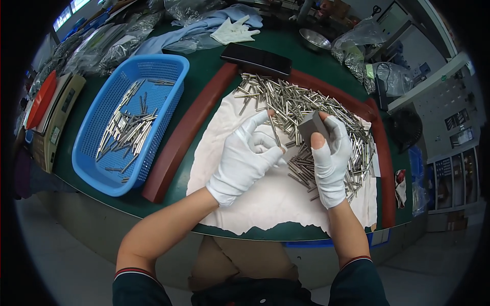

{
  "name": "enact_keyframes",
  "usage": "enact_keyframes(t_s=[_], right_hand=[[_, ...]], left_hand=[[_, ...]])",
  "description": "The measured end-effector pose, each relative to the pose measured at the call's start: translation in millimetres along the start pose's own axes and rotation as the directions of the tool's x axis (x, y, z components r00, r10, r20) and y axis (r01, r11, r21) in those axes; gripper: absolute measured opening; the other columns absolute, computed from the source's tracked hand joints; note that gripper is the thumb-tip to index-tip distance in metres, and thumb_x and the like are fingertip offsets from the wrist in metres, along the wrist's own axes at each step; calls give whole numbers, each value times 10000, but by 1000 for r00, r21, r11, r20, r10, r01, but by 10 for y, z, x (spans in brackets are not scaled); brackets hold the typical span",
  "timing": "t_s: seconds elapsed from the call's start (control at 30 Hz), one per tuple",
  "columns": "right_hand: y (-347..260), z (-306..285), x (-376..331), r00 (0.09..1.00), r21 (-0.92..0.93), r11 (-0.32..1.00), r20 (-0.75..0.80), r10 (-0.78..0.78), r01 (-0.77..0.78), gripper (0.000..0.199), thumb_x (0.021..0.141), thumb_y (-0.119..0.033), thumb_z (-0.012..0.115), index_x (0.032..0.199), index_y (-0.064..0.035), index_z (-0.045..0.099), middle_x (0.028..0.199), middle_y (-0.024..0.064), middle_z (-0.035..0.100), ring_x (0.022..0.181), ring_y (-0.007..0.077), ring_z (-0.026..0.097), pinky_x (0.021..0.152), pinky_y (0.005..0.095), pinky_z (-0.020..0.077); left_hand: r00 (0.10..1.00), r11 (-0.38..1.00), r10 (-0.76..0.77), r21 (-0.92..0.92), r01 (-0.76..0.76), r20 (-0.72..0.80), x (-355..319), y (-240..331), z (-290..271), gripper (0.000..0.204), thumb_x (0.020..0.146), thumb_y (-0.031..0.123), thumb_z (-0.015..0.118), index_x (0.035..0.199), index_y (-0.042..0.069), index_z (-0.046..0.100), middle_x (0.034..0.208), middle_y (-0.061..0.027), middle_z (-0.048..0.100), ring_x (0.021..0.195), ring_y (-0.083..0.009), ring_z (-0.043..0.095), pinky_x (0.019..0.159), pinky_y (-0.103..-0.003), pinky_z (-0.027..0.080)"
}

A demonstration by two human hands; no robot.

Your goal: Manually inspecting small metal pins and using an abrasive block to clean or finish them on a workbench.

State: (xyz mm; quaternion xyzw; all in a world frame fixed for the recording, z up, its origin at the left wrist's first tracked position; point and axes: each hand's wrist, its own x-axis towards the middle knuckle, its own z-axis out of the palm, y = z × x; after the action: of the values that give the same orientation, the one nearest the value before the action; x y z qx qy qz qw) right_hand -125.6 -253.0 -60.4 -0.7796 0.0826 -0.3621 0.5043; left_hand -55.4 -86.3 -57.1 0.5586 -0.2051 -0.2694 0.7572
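Observation:
A thin metal pin point(274, 130) is pinched lengthwise between the bare thumb and a bare fingertip of my white-gloved left hand point(244, 153). Close by on the right, my right hand point(332, 158), in a similar glove with bare fingertips, grips a dark grey rectangular block point(310, 126). Pin and block are apart. Beneath and behind both hands spreads a heap of loose silvery metal pins point(326, 104), lying on a white cloth point(255, 211) with ragged edges. Part of the heap is hidden by my hands.
Reddish-brown rails point(178, 148) frame the cloth on the green table. A blue plastic basket point(181, 92) at the left contains more pins. On the far rail rests a black phone-like object point(256, 58). Farther back are a spare white glove point(235, 31), a metal bowl point(315, 38) and plastic bags.

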Motion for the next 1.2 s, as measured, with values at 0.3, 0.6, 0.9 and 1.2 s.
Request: enact_keyframes(t_s=[0.3, 0.6, 0.9, 1.2], right_hand=[[-42, -11, 37, 956, 10, 979, 219, 196, -203, 558, 776, -390, 728, 1108, 37, 591, 1058, 114, 575, 977, 191, 561, 868, 304, 442], [-95, 16, 15, 942, -81, 990, 307, 133, -114, 604, 732, -406, 750, 1105, 44, 600, 1022, 124, 551, 947, 215, 565, 844, 305, 457], [-113, 0, 14, 968, -140, 990, 252, 23, 13, 569, 688, -364, 767, 1061, 38, 615, 958, 134, 569, 888, 247, 578, 796, 327, 473], [-44, -89, 69, 984, -319, 933, 113, -138, 168, 515, 681, -299, 787, 1043, 20, 607, 933, 122, 574, 844, 238, 583, 764, 326, 480]], left_hand=[[1000, 992, -12, 122, 11, 9, 16, -37, -13, 625, 789, -36, 584, 1375, -51, 369, 719, -36, 612, 600, -59, 577, 525, -200, 456], [998, 978, 51, 203, -56, 31, 6, -115, -7, 595, 797, -30, 595, 1368, 1, 433, 728, -7, 576, 603, -37, 530, 540, -203, 448], [977, 934, 194, 289, -212, 89, 9, -165, -41, 594, 799, -54, 582, 1370, 71, 472, 762, -5, 565, 630, -35, 522, 579, -207, 457], [995, 994, 21, 107, -31, 98, -12, -7, -12, 630, 822, -43, 575, 1415, 35, 375, 805, -26, 591, 670, -63, 584, 605, -202, 480]])
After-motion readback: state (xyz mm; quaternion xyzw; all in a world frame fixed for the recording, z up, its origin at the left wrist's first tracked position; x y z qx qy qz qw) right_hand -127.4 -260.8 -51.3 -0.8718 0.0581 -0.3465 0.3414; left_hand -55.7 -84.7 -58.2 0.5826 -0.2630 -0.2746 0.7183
